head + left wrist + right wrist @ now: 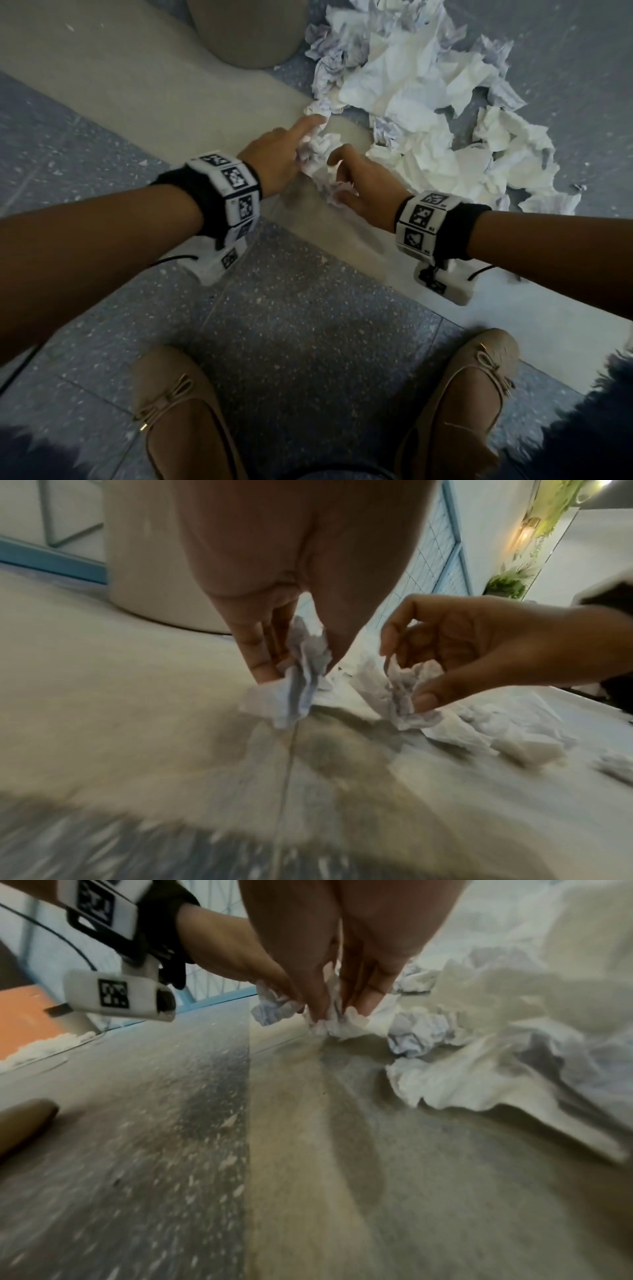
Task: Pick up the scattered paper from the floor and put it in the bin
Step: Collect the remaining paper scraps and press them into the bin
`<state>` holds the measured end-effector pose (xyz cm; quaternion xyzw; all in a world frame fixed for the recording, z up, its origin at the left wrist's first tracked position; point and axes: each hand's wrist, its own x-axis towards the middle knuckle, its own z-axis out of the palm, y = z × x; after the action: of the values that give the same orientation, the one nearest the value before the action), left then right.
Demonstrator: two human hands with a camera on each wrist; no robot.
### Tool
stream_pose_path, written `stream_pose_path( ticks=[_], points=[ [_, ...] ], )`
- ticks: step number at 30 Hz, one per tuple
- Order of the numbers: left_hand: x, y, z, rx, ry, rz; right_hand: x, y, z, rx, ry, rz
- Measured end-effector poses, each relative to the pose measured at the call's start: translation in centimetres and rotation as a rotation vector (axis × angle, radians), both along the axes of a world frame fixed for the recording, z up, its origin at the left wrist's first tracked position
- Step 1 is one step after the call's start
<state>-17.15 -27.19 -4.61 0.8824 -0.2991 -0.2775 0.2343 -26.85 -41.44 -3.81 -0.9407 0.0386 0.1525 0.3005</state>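
A heap of crumpled white paper [428, 102] lies on the speckled grey floor [291, 342], to the right of the round beige bin [246, 31]. At the heap's near edge my left hand [301, 144] pinches one crumpled lined piece [294, 702] between fingers and thumb, just above the floor. Close beside it my right hand [337, 178] pinches a second crumpled piece [407, 710] with thumb and curled fingers. In the right wrist view the right hand [339, 1012] presses into that white wad [342, 1028]. The bin's opening is out of view.
My two beige shoes [178, 404] [472, 387] stand on the floor below the hands. A pale beige strip [137, 85] crosses the floor under the hands and the bin. A blue-framed grid panel [445, 561] stands behind. An orange object [20, 1015] sits at the left.
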Motion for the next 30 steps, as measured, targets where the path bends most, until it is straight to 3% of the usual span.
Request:
stream_pose_path(
  ticks=[4, 7, 11, 16, 20, 24, 27, 30],
  points=[
    [0.0, -2.5, -1.8, 0.226, -0.079, -0.149, 1.0, 0.2, -0.7, -0.016, 0.203, -0.17],
    [-0.5, -3.2, -2.2, 0.246, -0.153, -0.16, 2.0, -0.2, -1.3, -0.153, 0.267, -0.128],
    [0.2, -2.8, -2.0, 0.249, -0.163, -0.13, 3.3, -0.8, -1.6, -0.286, 0.186, -0.036],
    [3.0, -0.3, 2.0, 0.237, -0.181, -0.092, 4.9, -1.7, -0.3, -0.427, 0.176, 0.14],
    [5.0, 2.7, 8.5, 0.14, -0.25, -0.096, 7.4, -2.3, 5.2, -0.303, 0.058, 0.141],
    [5.6, 4.6, 16.5, 0.024, -0.424, -0.097, 10.5, -2.9, 13.1, -0.202, -0.226, 0.153],
    [6.5, 5.6, 21.9, -0.115, -0.653, -0.02, 12.8, -2.8, 19.1, -0.072, -0.479, 0.109],
    [8.1, 5.9, 25.8, -0.245, -0.838, 0.167, 14.9, -2.8, 24.1, 0.11, -0.652, 0.078]
  ],
)
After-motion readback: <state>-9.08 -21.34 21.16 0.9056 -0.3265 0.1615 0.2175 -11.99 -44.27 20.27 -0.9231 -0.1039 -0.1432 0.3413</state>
